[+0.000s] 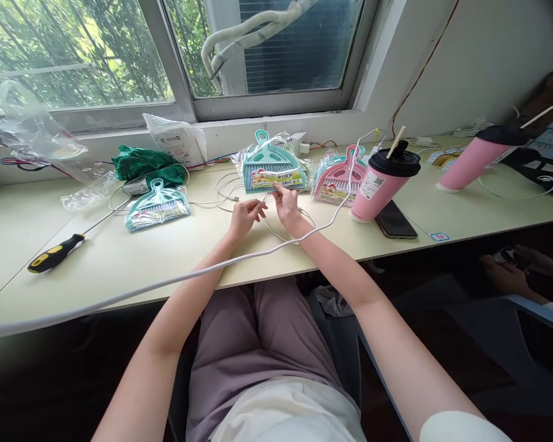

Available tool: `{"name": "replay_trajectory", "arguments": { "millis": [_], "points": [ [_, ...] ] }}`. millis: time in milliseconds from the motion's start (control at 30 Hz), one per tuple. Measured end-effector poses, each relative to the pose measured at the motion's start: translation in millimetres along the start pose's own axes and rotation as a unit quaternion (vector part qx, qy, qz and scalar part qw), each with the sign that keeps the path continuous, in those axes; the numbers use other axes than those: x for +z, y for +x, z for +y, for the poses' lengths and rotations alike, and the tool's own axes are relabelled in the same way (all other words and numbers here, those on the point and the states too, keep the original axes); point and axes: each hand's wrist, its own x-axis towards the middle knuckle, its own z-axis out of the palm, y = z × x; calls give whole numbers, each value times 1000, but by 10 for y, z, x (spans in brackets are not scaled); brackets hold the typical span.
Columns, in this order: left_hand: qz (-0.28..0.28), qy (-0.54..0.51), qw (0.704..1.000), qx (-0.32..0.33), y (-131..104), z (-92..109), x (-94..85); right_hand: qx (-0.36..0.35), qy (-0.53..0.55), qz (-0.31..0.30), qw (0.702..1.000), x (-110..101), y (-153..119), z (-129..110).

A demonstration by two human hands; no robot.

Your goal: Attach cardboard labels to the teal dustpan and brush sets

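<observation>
Nearest, lap in mauve trousers under the table [120,270] edge, both forearms reaching forward over it. Left hand [245,218] and right hand [286,205] close together above the tabletop, fingers [260,209] of each curled narrow, tips nearly meeting. Pinched on something thin between them, apparently the thin white wire [225,193] looping there; exact grip too small to tell. Right fingertips touching or just short of the lower edge of the teal dustpan set [271,167], still in clear wrap, lying flat just beyond the hands. Thick white cable [166,282] running diagonally across the table and over the right forearm. Left of the hands, second teal dustpan set [156,207] in wrap; farther left, screwdriver [55,253] with black-and-yellow handle. Right of the hands, pink dustpan set [335,178], then pink cup [381,184] with black lid and straw, upright, dark phone [395,221] flat beside its base. Farther right, second pink cup [477,156]. Toward the wall, green cloth [142,164] and white packet [177,140] below the window [267,49]. Another person's hands [511,270] at far right, below table level.
</observation>
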Motion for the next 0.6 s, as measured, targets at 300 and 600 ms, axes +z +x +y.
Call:
{"name": "replay_trajectory", "arguments": {
  "millis": [300, 600],
  "points": [
    [24, 129, 989, 64, -48, 83, -43, -45, -6, -57, 997, -16, 29, -28],
    [-35, 36, 999, 8, 103, -71, -121, -19, -30, -191, 981, 29, -124, -269]
  ]
}}
